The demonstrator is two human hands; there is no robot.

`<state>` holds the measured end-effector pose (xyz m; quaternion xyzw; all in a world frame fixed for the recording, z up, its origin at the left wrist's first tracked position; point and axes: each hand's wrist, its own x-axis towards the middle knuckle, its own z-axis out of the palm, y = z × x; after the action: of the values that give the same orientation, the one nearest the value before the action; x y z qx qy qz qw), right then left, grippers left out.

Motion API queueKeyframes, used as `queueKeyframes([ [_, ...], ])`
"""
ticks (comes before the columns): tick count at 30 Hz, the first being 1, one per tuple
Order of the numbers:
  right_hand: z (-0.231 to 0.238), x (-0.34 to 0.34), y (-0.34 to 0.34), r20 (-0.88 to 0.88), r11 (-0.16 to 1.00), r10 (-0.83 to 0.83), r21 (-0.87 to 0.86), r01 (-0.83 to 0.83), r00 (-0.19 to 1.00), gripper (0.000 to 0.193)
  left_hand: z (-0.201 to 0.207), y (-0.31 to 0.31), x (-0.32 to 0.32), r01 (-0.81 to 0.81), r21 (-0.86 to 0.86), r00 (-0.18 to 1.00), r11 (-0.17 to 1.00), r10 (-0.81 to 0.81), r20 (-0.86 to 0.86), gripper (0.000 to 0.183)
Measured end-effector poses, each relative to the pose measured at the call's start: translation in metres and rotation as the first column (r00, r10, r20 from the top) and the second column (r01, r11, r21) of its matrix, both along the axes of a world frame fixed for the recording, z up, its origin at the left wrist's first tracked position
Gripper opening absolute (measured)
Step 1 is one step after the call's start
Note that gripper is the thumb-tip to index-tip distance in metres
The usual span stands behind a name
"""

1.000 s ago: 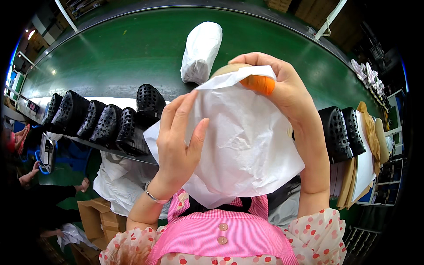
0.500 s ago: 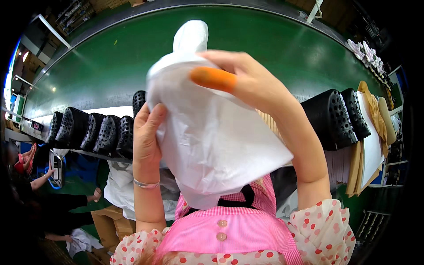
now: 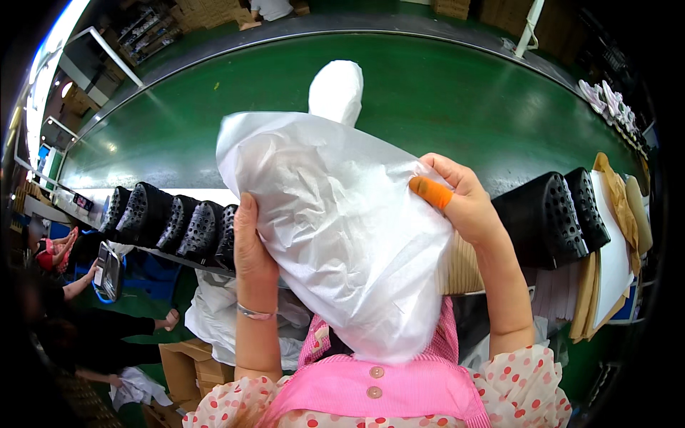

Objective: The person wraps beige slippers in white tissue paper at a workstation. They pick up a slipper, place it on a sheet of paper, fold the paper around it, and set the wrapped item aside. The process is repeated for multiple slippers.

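Note:
A wrinkled sheet of thin white paper (image 3: 349,235) spreads across the middle, covering what lies beneath; a rounded shape shows faintly at its upper left. My left hand (image 3: 255,239) grips it from the left, thumb in front and fingers hidden behind. On the other side, my right hand (image 3: 464,200) pinches the paper's upper right edge, with an orange finger cover on its thumb. Just beyond the paper, a rounded white bundle (image 3: 337,93) rests on the green table (image 3: 435,93); whether it touches the paper cannot be made out.
Black perforated clog-like shoes (image 3: 146,214) line the table's near edge at left, and larger black ones (image 3: 531,214) stand at right beside brown and white sheets (image 3: 596,274). White shoes (image 3: 606,103) sit far right. Below left are a cardboard box (image 3: 182,371) and another person's hand (image 3: 93,269).
My right hand has moved right and down from the top of the paper to its right edge. The sheet now spreads wider and more crumpled. My view has shifted slightly.

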<state>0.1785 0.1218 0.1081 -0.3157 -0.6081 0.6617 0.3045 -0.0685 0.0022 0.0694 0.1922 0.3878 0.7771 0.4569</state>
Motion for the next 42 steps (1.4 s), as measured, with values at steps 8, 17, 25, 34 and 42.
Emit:
queueKeyframes([
  [8, -0.036, 0.023, 0.041, 0.133, 0.941, -0.217, 0.292, 0.171, 0.967, 0.015, 0.002, 0.003, 0.0, -0.115, 0.036, 0.981, 0.993, 0.119, -0.152, 0.045],
  [17, 0.029, -0.061, -0.055, 0.183, 0.367, 0.148, 0.902, -0.226, 0.972, 0.055, -0.002, 0.015, 0.03, 0.033, 0.157, 0.952, 0.987, 0.017, -0.307, 0.043],
  [25, 0.002, -0.078, -0.001, 0.318, 0.474, -0.035, 0.84, -0.265, 0.947, 0.037, -0.019, 0.01, 0.038, 0.252, -0.12, 0.896, 0.96, -0.278, -0.346, 0.03],
  [34, 0.019, -0.046, 0.003, 0.013, 0.598, -0.156, 0.797, 0.084, 0.988, 0.02, -0.021, 0.016, 0.039, 0.241, -0.197, 0.933, 0.95, -0.283, -0.223, 0.039],
  [42, -0.013, -0.065, 0.006, 0.198, 0.447, 0.072, 0.87, -0.209, 0.977, 0.026, -0.025, 0.023, 0.055, 0.201, -0.09, 0.882, 0.975, -0.22, -0.416, 0.04],
])
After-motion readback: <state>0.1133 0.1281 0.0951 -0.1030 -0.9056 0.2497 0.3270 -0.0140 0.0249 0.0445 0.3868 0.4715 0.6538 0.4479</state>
